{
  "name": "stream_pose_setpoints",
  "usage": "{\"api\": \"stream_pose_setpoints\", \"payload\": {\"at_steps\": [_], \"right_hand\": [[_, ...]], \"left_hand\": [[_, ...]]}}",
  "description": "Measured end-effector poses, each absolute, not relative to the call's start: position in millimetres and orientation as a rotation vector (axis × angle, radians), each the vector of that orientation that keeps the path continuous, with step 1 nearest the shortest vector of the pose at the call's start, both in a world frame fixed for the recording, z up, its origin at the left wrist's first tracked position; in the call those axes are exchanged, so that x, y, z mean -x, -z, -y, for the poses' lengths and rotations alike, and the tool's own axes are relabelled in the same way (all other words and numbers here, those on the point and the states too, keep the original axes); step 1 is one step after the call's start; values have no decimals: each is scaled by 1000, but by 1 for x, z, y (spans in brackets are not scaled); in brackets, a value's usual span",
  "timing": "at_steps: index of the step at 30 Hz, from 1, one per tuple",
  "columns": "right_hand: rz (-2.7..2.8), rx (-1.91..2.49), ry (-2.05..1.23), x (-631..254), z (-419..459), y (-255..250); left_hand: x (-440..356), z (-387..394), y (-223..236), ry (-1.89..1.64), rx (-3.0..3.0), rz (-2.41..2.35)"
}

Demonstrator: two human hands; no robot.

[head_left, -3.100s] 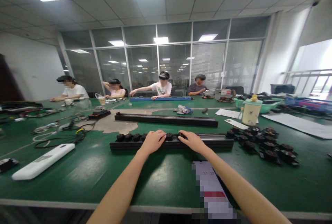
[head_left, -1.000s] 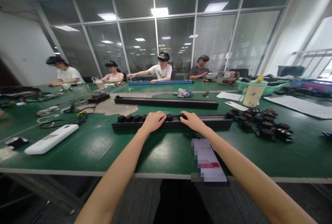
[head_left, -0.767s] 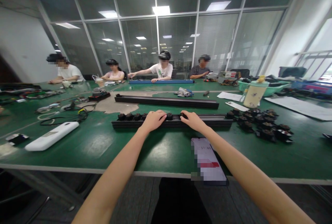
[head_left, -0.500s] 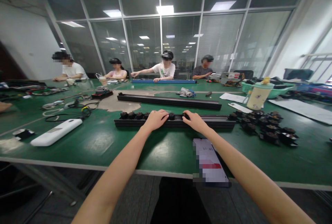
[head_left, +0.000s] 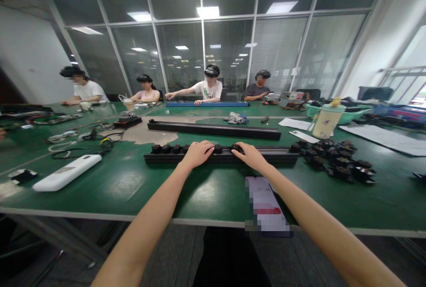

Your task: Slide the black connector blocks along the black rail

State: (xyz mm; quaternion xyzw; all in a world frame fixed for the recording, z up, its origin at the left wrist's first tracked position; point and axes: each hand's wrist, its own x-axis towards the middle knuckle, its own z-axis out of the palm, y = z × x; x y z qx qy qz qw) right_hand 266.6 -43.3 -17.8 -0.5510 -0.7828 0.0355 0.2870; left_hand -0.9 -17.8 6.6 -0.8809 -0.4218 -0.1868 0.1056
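Left hand (head_left: 199,154) curled over black rail (head_left: 222,159), grip hidden, cannot tell hold. Right hand (head_left: 248,155) pinching small black part (head_left: 236,147) in rail. Rail roughly parallel to counter's (head_left: 146,200) front edge; phone (head_left: 266,196) overlapping that edge.

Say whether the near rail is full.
Not full: the near rail holds black parts at left, but bare channel shows beyond the right hand.

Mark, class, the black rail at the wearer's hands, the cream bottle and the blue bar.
Black rail (head_left: 222,159): head view, front wall.
Cream bottle (head_left: 327,123): head view, middle of body.
Blue bar (head_left: 216,104): head view, near side.
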Motion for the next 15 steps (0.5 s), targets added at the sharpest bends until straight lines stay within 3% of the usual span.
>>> {"api": "stream_pose_setpoints", "payload": {"at_steps": [15], "right_hand": [[2106,1460,-75,-271,43,13]], "left_hand": [[1,19,-9,514,2591,1241]]}}
